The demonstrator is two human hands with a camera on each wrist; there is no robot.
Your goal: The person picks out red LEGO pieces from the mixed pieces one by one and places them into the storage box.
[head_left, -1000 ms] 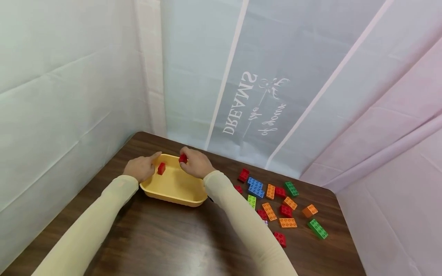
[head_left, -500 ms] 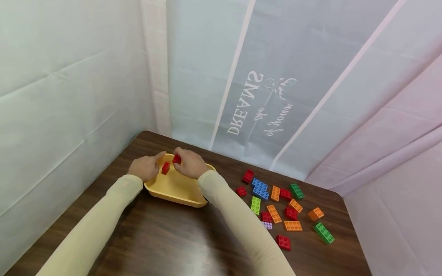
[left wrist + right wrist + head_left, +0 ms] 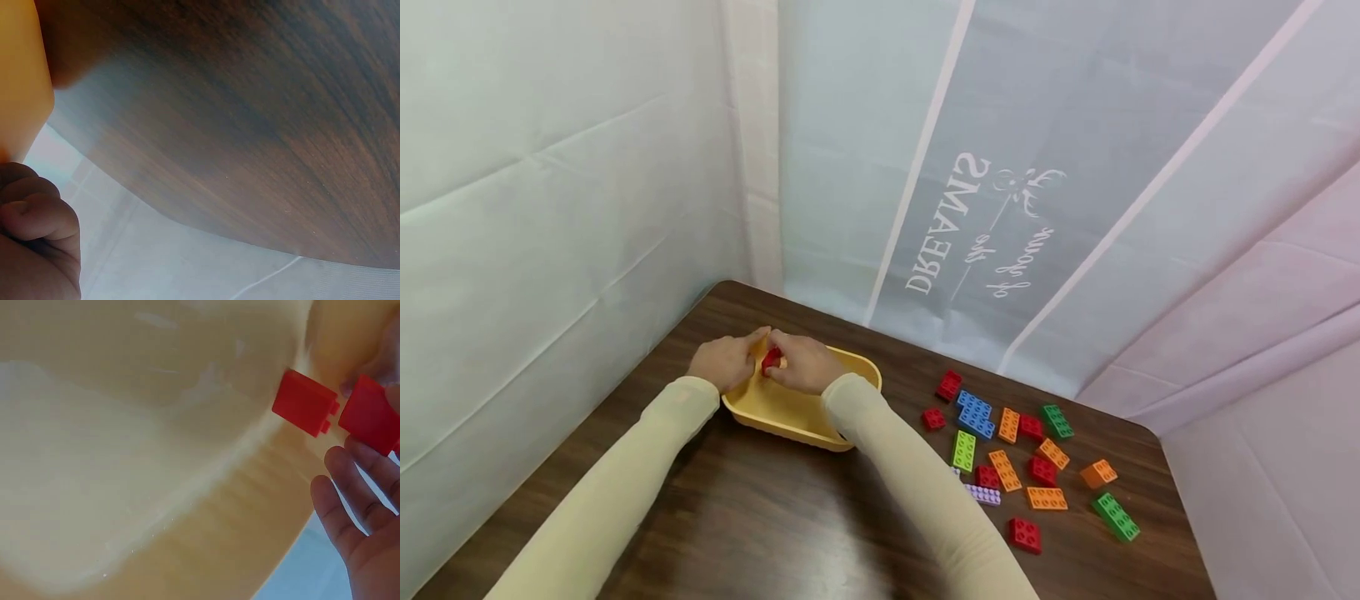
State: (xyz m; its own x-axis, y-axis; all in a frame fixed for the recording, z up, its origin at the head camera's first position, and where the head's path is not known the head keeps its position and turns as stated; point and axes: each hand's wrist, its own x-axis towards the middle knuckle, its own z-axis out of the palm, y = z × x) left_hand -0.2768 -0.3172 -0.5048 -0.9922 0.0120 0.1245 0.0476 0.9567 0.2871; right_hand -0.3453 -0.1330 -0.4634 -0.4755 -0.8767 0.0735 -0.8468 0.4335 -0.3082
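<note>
A yellow tray (image 3: 778,408) sits on the dark wood table. My left hand (image 3: 722,363) grips its left end; in the left wrist view those fingers (image 3: 40,215) are curled beside the tray's outer wall. My right hand (image 3: 808,365) reaches over the tray and pinches a red brick (image 3: 367,416), with the other fingers spread. Close to it, a second red brick (image 3: 305,403) lies in the tray near the end wall, its studs facing the held one. In the head view the right fingers and the red bricks overlap, so the two cannot be told apart there.
Loose bricks lie scattered right of the tray: blue bricks (image 3: 976,415), a lime brick (image 3: 963,451), a purple brick (image 3: 983,495), a green brick (image 3: 1116,517), and several orange and red ones, such as a red brick (image 3: 1025,535). Cloth-covered walls (image 3: 587,208) border the table.
My right hand has moved left across the tray with its red brick, up to the brick lying there. The left hand stays at the tray's end. The head view has shifted slightly.
</note>
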